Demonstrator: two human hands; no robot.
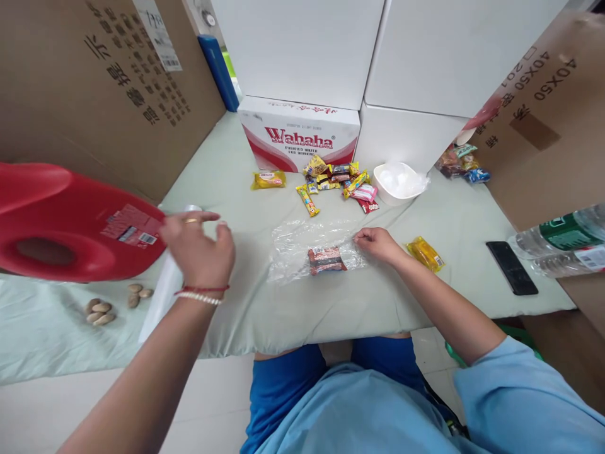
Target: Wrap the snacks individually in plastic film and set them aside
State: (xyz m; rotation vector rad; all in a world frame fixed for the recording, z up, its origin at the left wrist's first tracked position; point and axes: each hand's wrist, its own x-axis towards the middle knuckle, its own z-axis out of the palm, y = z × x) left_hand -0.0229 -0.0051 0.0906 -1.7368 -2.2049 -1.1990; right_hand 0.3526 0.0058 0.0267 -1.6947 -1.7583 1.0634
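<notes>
My left hand (203, 249) is raised over the left part of the table with its fingers stretched and thumb apart, holding nothing. Behind its fingertips is a big red plastic jug (137, 233), and a white roll (163, 299) lies partly hidden under the hand. At the middle, a clear plastic sheet (288, 252) is spread flat with a brown-wrapped snack packet (327, 260) on it. My right hand (375, 243) pinches the sheet's right edge, fingers closed. Just right of that wrist lies a yellow-wrapped packet (425, 253).
Behind the sheet are a pile of small wrapped snacks (340, 178), another yellow packet (268, 180) and a white bowl (397, 195) containing clear plastic. A Wahaba carton (302, 135) backs the table. Nuts (99, 312) lie left; a phone (512, 268) and bottles (562, 233) right.
</notes>
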